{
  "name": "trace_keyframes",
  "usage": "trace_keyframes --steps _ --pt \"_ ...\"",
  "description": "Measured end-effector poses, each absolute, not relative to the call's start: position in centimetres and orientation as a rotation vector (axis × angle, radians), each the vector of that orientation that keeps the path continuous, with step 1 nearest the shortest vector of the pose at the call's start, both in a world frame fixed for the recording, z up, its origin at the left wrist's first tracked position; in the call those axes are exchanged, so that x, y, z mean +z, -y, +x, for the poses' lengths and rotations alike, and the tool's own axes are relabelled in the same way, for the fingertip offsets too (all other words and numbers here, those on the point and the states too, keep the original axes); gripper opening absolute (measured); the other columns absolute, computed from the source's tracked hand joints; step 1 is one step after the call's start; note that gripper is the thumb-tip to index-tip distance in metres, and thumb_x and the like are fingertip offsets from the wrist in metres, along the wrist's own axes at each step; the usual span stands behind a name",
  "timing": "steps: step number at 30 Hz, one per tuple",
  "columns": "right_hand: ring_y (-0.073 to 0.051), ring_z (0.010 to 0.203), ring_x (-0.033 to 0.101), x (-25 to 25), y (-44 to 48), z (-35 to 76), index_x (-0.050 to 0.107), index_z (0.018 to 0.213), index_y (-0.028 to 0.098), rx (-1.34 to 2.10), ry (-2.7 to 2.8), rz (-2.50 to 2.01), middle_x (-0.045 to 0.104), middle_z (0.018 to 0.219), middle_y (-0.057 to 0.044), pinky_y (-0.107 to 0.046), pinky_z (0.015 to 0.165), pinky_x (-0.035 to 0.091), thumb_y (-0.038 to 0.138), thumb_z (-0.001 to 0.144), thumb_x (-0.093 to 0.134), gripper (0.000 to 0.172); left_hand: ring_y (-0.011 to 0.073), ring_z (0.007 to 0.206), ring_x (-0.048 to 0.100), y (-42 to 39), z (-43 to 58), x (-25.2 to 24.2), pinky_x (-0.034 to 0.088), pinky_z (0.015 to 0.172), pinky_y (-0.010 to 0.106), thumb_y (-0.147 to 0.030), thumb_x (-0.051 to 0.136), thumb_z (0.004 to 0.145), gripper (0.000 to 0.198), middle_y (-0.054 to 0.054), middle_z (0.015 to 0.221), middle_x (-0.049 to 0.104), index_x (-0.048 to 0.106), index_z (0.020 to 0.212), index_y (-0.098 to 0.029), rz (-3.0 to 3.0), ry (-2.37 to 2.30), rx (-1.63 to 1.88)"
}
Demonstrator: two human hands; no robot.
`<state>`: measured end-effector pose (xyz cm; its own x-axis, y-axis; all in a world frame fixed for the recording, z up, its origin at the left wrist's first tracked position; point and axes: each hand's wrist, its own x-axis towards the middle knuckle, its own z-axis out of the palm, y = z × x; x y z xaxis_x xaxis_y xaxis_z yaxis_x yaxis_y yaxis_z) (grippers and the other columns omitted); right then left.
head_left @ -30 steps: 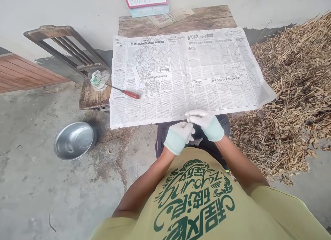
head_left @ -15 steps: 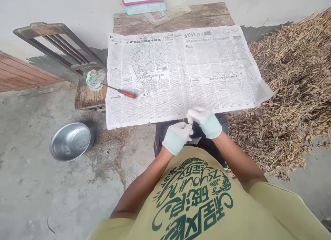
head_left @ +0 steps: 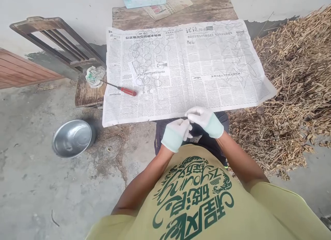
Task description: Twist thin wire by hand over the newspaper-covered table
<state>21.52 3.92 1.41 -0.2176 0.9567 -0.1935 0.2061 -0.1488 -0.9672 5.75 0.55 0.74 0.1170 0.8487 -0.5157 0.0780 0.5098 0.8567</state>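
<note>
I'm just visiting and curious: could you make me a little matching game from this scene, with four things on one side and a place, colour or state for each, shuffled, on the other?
Things:
1. Screwdriver
2. Metal basin
3. Large spread newspaper
4. Left hand

Places, colours and states:
A. Covering much of the wooden table
B. White-gloved, close to the right hand
C. Red-handled
D. Standing on the concrete floor

Right pairs: 1-C, 2-D, 3-A, 4-B
</note>
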Motion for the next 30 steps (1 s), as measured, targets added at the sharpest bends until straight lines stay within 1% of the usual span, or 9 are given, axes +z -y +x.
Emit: trace_keyframes --steps 4,6,8,11,14,17,22,26,30 --pt "-0.018 0.082 0.065 1.4 -3.8 21.8 0.069 0.074 0.021 1.356 1.514 -1.411 0.073 0.086 -0.003 -0.033 0.079 0.05 0.026 0.087 0.063 0.016 0.0143 0.046 0.059 -0.4 5.8 0.9 0.059 0.064 0.028 -0.039 0.058 0.097 0.03 -0.004 0.042 0.052 0.066 0.076 -0.019 0.888 -1.278 0.718" --pt "-0.017 0.077 0.063 1.6 -3.7 21.7 0.065 0.07 0.021 1.353 1.509 -1.434 0.071 0.08 -0.002 -0.032 0.075 0.049 0.025 0.088 0.062 0.019 0.0132 0.045 0.056 -0.4 5.8 0.9 0.059 0.066 0.028 -0.039 0.056 0.098 0.032 -0.004 0.044 0.053 0.066 0.075 -0.02 0.903 -1.267 0.721" --pt "-0.015 0.07 0.061 1.9 -3.7 21.6 0.063 0.067 0.021 1.371 1.505 -1.44 0.068 0.072 -0.001 -0.03 0.07 0.048 0.024 0.089 0.06 0.022 0.0136 0.047 0.058 -0.4 5.7 0.8 0.057 0.065 0.027 -0.036 0.055 0.098 0.032 -0.004 0.043 0.053 0.065 0.071 -0.02 0.941 -1.324 0.703" --pt "-0.013 0.058 0.056 2.2 -3.6 21.4 0.062 0.07 0.021 1.461 1.485 -1.45 0.064 0.062 0.001 -0.029 0.06 0.045 0.023 0.091 0.058 0.022 0.0151 0.052 0.064 -0.8 5.4 0.7 0.052 0.061 0.025 -0.03 0.055 0.096 0.032 -0.003 0.045 0.054 0.062 0.066 -0.022 1.014 -1.436 0.629" --pt "-0.012 0.049 0.053 2.5 -3.6 21.4 0.063 0.075 0.021 1.535 1.485 -1.467 0.066 0.06 0.002 -0.027 0.052 0.041 0.024 0.093 0.058 0.019 0.0144 0.056 0.063 -1.2 5.0 1.1 0.047 0.059 0.025 -0.028 0.057 0.095 0.033 -0.001 0.055 0.063 0.06 0.062 -0.022 1.144 -1.506 0.54" --pt "-0.011 0.045 0.052 2.7 -3.6 21.5 0.063 0.074 0.021 1.541 1.557 -1.51 0.064 0.055 0.003 -0.027 0.052 0.042 0.023 0.093 0.059 0.02 0.0148 0.06 0.061 -1.6 4.8 1.7 0.042 0.061 0.027 -0.025 0.057 0.095 0.037 -0.001 0.061 0.065 0.057 0.059 -0.022 1.325 -1.573 0.438" --pt "-0.012 0.048 0.057 2.8 -3.6 21.5 0.062 0.073 0.021 1.531 1.654 -1.531 0.065 0.054 0.003 -0.026 0.054 0.043 0.018 0.093 0.057 0.021 0.0166 0.058 0.053 -1.8 4.6 1.6 0.036 0.06 0.029 -0.022 0.056 0.096 0.036 -0.001 0.059 0.058 0.053 0.06 -0.024 1.399 -1.58 0.366" --pt "-0.012 0.05 0.059 2.5 -3.5 21.3 0.06 0.074 0.022 1.514 1.669 -1.502 0.068 0.058 0.004 -0.026 0.054 0.044 0.015 0.091 0.056 0.018 0.0175 0.056 0.05 -1.7 4.3 0.8 0.035 0.059 0.029 -0.021 0.06 0.094 0.033 -0.001 0.058 0.054 0.056 0.062 -0.025 1.393 -1.519 0.418" --pt "-0.011 0.05 0.058 2.2 -3.5 21.3 0.058 0.073 0.022 1.491 1.68 -1.495 0.07 0.062 0.003 -0.026 0.054 0.043 0.015 0.092 0.054 0.02 0.0176 0.058 0.052 -1.6 4.3 0.2 0.038 0.059 0.028 -0.019 0.063 0.092 0.031 0.0 0.061 0.057 0.06 0.062 -0.025 1.393 -1.47 0.486"
